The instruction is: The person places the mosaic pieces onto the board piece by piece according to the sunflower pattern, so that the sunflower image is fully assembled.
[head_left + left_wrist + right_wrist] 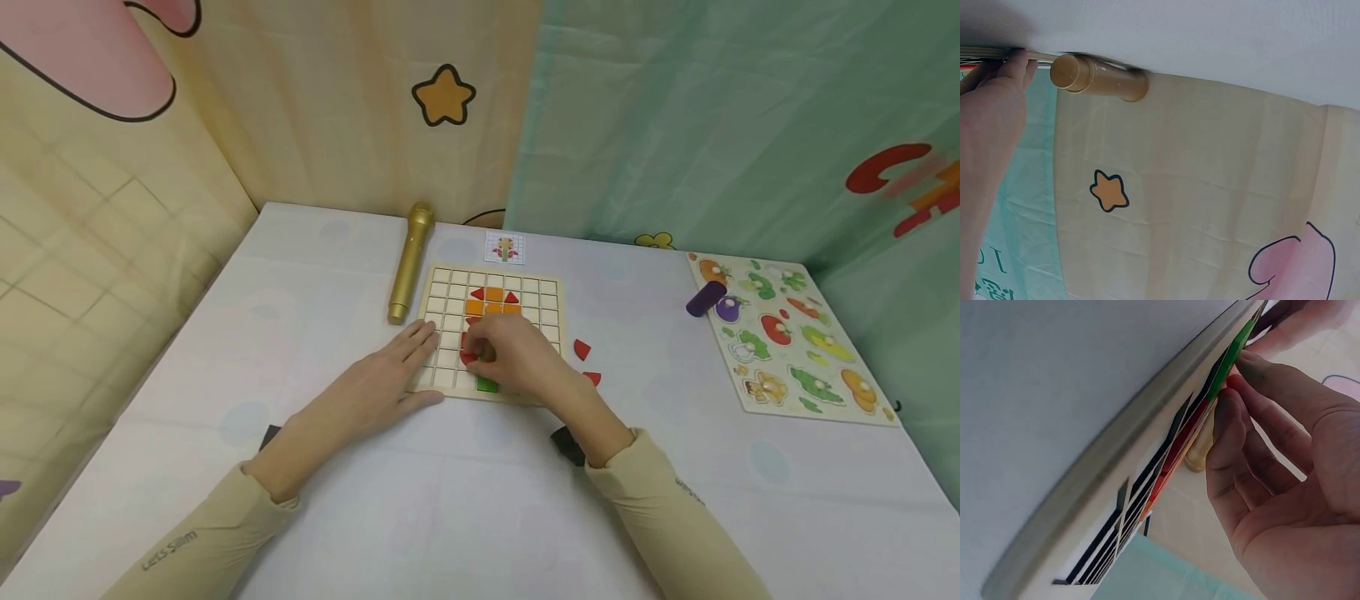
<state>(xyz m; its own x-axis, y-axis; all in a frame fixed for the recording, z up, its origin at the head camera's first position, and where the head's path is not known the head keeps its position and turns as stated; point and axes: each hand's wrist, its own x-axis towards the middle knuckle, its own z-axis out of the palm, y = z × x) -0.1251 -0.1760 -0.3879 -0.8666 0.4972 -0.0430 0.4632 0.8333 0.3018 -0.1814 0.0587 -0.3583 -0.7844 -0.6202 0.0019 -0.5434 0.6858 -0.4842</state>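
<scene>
A wooden grid board lies on the table with orange squares, red triangles and a green square set in its cells. Over its lower middle my right hand pinches a small red piece between thumb and fingertips, close to the board's surface. The hand hides the cells beneath it. My left hand rests at the board's left edge, fingers straight on the rim and thumb at the near corner. Right of the board lie two loose red quarter-circle pieces.
A gold microphone lies left of the board, and a small pattern card sits behind it. Farther right are a vegetable puzzle board and a purple cylinder overlapping its left edge. Curtains stand behind the table.
</scene>
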